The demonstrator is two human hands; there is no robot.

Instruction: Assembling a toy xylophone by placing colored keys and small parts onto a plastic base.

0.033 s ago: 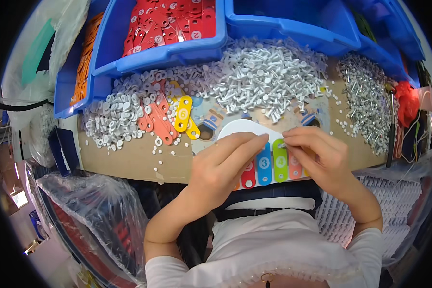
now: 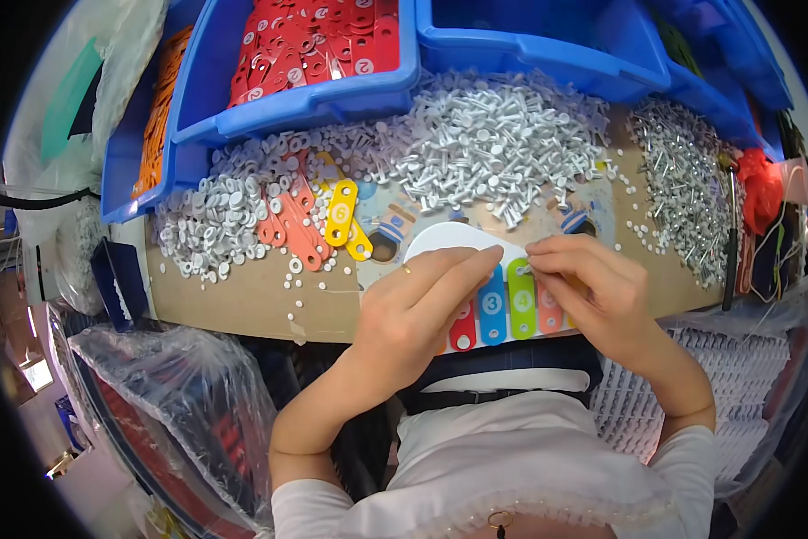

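Observation:
A white plastic board (image 2: 449, 238) with a rounded top lies at the table's near edge, under both my hands. Coloured strips with end holes sit side by side on it: red (image 2: 462, 329), blue (image 2: 492, 305), green (image 2: 522, 301) and pink (image 2: 549, 310). My left hand (image 2: 419, 296) is closed, its fingertips pinched together at the upper end of the blue strip; what they hold is hidden. At the green strip's upper end, my right hand (image 2: 597, 283) is closed too, thumb and fingers beside a small white piece (image 2: 523, 269) at the hole. Its grip is hidden.
Behind the board lies a heap of white plastic pins (image 2: 489, 135); white caps (image 2: 215, 216) are piled left, metal screws (image 2: 683, 189) right. Loose yellow strips (image 2: 341, 214) and pink strips (image 2: 298, 234) lie left. Blue bins (image 2: 548, 54) line the back, one holding red strips (image 2: 319, 45).

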